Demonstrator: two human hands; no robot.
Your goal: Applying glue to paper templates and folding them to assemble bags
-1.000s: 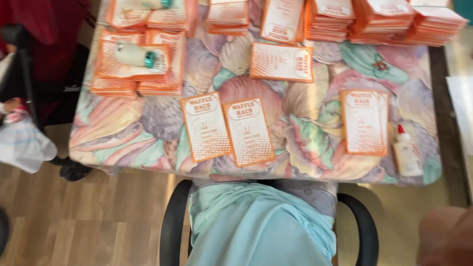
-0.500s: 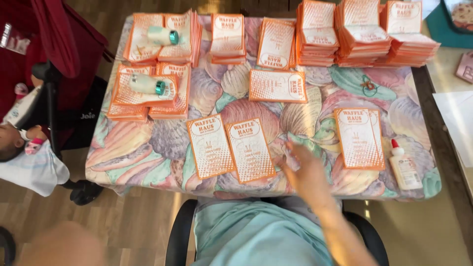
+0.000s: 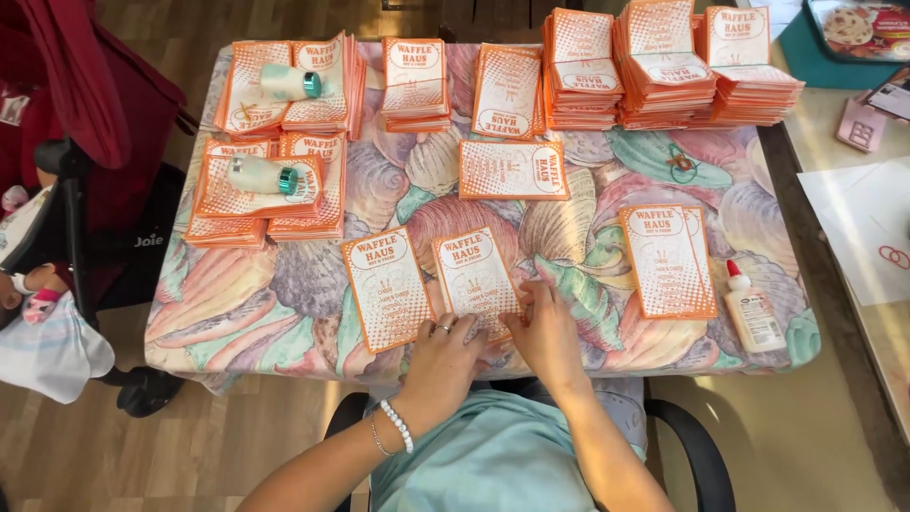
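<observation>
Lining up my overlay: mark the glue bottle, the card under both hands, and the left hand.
glue bottle (image 3: 752, 310), head view, on its white body.
card under both hands (image 3: 471, 270), head view, on its upper printed face.
left hand (image 3: 438, 356), head view, on its back.
</observation>
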